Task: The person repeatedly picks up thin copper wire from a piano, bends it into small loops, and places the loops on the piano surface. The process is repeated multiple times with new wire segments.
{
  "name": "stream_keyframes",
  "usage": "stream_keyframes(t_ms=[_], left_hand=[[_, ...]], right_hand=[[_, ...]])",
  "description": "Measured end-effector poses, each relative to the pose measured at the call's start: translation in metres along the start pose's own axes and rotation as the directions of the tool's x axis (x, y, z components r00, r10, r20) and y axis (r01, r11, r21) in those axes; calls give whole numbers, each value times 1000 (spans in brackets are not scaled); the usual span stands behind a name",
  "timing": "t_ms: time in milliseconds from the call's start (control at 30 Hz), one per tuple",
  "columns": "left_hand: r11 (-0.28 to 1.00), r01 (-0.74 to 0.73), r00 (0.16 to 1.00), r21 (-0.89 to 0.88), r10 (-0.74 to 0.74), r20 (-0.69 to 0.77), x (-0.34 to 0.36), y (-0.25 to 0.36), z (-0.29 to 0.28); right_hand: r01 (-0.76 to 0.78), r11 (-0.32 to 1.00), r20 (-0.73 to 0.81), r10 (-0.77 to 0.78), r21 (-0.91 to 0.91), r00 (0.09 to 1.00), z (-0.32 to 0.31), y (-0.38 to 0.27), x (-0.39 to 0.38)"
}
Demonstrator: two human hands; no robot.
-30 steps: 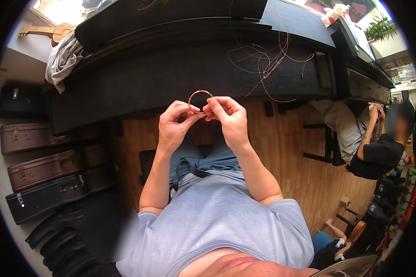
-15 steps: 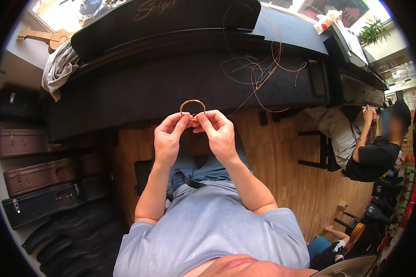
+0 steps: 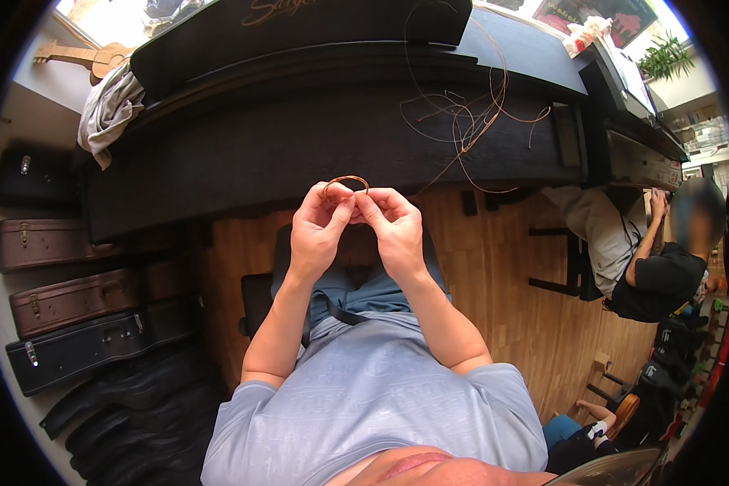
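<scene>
Between my fingertips I grip a small coppery coil of wire or string (image 3: 347,177), held in front of the dark piano-like cabinet (image 3: 243,138). My left hand (image 3: 319,228) pinches the coil's left and lower side, thumb up and fingers curled. My right hand (image 3: 394,231) pinches it from the right, thumb against the lower side near my left thumb. My fingertips hide much of the coil's lower part. Several tangled loose strings (image 3: 476,130) lie across the cabinet beyond my right hand.
Left: instrument cases (image 3: 73,308), grey cloth (image 3: 105,121), small wooden guitar (image 3: 97,58). Right: a person in a black shirt (image 3: 660,279) at a keyboard (image 3: 640,158), a black bench (image 3: 567,279). Another person (image 3: 567,429) shows at lower right, near dark bags (image 3: 668,344).
The coil has tilted from upright to flatter and more of it is covered by my fingers. My hands have closed nearer together, thumbs now almost meeting at its lower side.
</scene>
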State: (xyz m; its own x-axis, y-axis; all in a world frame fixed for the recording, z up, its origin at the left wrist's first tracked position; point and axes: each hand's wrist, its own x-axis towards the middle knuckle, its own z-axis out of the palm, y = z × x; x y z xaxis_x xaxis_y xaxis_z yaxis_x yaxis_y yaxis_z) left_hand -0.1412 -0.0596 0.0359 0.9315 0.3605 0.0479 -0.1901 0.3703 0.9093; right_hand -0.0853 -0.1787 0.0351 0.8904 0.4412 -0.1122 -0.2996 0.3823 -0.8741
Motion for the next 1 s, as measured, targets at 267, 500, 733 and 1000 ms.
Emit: stream_keyframes(t_ms=[267, 500, 733, 1000], left_hand=[[993, -3, 995, 115, -9, 101, 6, 10, -2], [991, 68, 996, 112, -74, 49, 4, 21, -11], [970, 30, 971, 241, 29, -237, 8, 22, -29], [691, 90, 658, 717, 499, -564, 63, 116, -236]], right_hand=[[82, 996, -17, -83, -19, 996, -1, -4, 2], [19, 1000, -39, -19, -12, 999, -7, -11, 4], [-44, 996, -15, 43, -73, 999, -3, -16, 2], [-58, 985, -42, 52, -160, 998, -29, -9, -14]])
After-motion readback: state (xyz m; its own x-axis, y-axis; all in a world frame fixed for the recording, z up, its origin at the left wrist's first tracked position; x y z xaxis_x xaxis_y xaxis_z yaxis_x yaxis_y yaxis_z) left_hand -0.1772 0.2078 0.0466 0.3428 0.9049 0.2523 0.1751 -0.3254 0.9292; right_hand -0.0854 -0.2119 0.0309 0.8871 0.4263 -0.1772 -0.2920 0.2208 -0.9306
